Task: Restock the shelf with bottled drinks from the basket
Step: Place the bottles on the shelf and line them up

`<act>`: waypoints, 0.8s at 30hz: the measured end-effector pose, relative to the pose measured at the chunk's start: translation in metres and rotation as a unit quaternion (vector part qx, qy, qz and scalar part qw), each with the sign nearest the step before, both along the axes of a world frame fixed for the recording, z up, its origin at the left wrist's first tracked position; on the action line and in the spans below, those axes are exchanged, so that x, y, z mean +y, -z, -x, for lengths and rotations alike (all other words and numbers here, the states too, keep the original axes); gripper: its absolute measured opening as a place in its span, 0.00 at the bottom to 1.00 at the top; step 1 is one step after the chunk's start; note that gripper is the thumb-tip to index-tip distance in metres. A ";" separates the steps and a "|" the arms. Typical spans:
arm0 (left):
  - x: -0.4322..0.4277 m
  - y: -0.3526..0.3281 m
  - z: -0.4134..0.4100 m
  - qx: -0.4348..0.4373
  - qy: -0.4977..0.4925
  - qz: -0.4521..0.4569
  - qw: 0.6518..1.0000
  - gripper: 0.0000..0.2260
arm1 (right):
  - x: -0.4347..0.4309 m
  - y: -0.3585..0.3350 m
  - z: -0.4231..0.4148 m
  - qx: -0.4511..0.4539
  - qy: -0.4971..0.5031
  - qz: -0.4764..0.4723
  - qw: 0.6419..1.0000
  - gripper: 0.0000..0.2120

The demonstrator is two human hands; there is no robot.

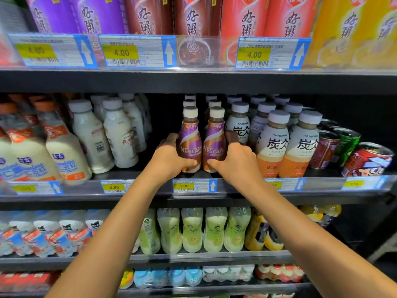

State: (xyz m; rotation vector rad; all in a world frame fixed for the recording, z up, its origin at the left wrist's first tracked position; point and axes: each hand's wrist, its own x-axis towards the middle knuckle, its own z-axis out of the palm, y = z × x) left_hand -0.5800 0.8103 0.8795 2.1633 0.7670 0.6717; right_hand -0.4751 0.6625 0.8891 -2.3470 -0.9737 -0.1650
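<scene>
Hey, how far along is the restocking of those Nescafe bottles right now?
Done: two rows of Nescafe bottles already run back behind the front pair on the middle shelf. In hand: the left hand grips the left front bottle, the right hand the right front bottle, both standing at the shelf edge. Left: unclear, since the basket is out of view.

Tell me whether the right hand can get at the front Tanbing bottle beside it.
Probably yes, once it lets go. The right hand grips the right Nescafe bottle; the front Tanbing bottle stands just to its right at the shelf edge, nothing in front.
</scene>
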 end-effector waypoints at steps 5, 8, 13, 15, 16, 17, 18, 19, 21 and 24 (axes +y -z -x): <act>-0.001 0.000 -0.001 0.008 -0.016 -0.015 1.000 0.34 | 0.005 0.002 0.001 -0.023 0.004 -0.008 1.000 0.24; 0.000 0.000 -0.001 0.010 -0.024 -0.002 1.000 0.32 | 0.005 0.002 -0.001 -0.010 0.001 -0.009 1.000 0.23; 0.002 0.000 0.000 0.009 -0.017 0.014 1.000 0.30 | 0.003 0.000 -0.001 0.007 -0.008 0.000 1.000 0.20; 0.001 0.000 0.000 0.009 -0.014 0.013 1.000 0.30 | 0.002 -0.002 0.001 0.013 -0.009 0.003 1.000 0.20; 0.001 0.000 0.000 0.009 -0.014 0.013 1.000 0.30 | 0.001 -0.003 0.001 0.018 -0.010 0.004 1.000 0.19; 0.001 -0.001 0.000 0.009 -0.014 0.014 1.000 0.30 | 0.000 -0.004 0.002 0.023 -0.012 0.003 1.000 0.19; 0.001 -0.001 0.000 0.008 -0.013 0.014 1.000 0.30 | 0.000 -0.004 0.002 0.029 -0.014 0.003 0.999 0.19; 0.000 -0.001 0.000 0.007 -0.013 0.015 1.000 0.29 | 0.000 -0.005 0.002 0.035 -0.016 0.002 0.999 0.18; 0.000 -0.001 0.000 0.005 -0.014 0.015 1.000 0.29 | -0.001 -0.005 0.003 0.046 -0.017 0.003 0.999 0.17; -0.001 -0.001 0.000 0.004 -0.013 0.015 1.000 0.29 | -0.001 -0.005 0.003 0.050 -0.018 0.003 0.999 0.18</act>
